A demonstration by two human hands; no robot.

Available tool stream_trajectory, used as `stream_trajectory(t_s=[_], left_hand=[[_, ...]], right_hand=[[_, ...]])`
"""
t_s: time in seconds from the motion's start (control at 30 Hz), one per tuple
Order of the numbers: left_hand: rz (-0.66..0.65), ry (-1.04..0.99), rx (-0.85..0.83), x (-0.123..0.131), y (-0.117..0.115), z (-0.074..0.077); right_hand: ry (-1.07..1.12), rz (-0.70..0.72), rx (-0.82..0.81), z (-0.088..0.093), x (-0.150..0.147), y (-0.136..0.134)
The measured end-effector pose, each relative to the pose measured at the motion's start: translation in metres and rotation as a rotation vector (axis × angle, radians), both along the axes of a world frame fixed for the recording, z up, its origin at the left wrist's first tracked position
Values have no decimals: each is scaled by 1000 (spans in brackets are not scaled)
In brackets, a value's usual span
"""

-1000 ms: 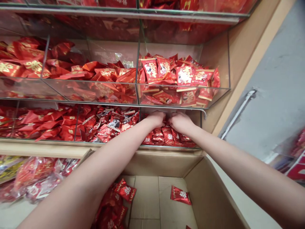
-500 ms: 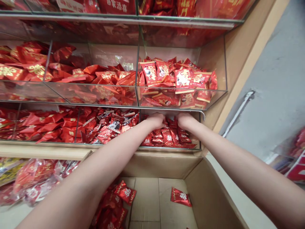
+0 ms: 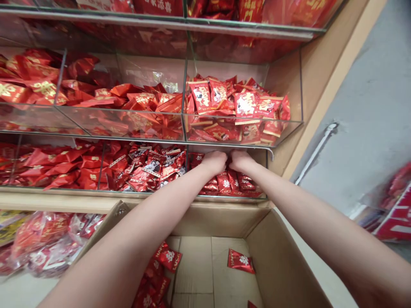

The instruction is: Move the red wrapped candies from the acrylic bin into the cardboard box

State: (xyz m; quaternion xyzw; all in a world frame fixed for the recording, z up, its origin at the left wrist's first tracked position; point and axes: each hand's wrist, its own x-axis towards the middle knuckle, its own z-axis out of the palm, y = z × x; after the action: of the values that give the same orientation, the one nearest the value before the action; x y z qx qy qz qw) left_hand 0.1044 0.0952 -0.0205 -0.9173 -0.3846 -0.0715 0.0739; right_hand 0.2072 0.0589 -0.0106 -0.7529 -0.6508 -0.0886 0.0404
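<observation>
My left hand (image 3: 215, 162) is curled over the small red foil candy packets (image 3: 224, 183) in the right-hand bin of the lower shelf. Close beside it, my right hand (image 3: 240, 161) is closed too, its fingertips turned down and inward. A bit of dark red foil shows between the two hands, but the fingers hide what they grip. Below my arms stands an open cardboard box (image 3: 224, 220). A loose red packet (image 3: 240, 261) lies on its floor, and a heap of similar packets (image 3: 154, 278) fills its left side, partly behind my left forearm.
Clear dividers (image 3: 185, 85) separate the shelf bins. Red-wrapped sweets (image 3: 245, 105) fill the bin above my hands, under another glass-edged shelf (image 3: 160, 21). Bagged goods (image 3: 45, 239) lie at lower left. A wooden side panel (image 3: 334, 85) and grey wall (image 3: 362, 98) bound the right.
My hands have come closer together in the bin: the left moved right, the right moved slightly left. The view has shifted slightly. The packets in the box look the same.
</observation>
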Motion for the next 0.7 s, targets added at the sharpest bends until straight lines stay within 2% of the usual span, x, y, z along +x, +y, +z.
stream_trajectory(t_s=[0.13, 0.23, 0.4, 0.5, 0.6, 0.67, 0.7], left_hand=[[24, -4, 23, 2, -2, -5], [5, -5, 29, 3, -5, -7], [-70, 1, -10, 2, -4, -2], [-108, -7, -56, -1, -6, 9], [-157, -61, -59, -16, -27, 25], [-208, -122, -44, -37, -59, 29], [-254, -165, -53, -51, -81, 26]], right_hand=[[-17, -29, 16, 11, 2, 2], [-34, -10, 39, 11, 6, -3], [-126, 233, 11, -5, 11, -10], [-149, 280, -20, -9, 15, -9], [-142, 331, 55, -5, 17, -23], [-119, 383, 158, -4, 15, -43], [-104, 416, 193, -6, 14, -56]])
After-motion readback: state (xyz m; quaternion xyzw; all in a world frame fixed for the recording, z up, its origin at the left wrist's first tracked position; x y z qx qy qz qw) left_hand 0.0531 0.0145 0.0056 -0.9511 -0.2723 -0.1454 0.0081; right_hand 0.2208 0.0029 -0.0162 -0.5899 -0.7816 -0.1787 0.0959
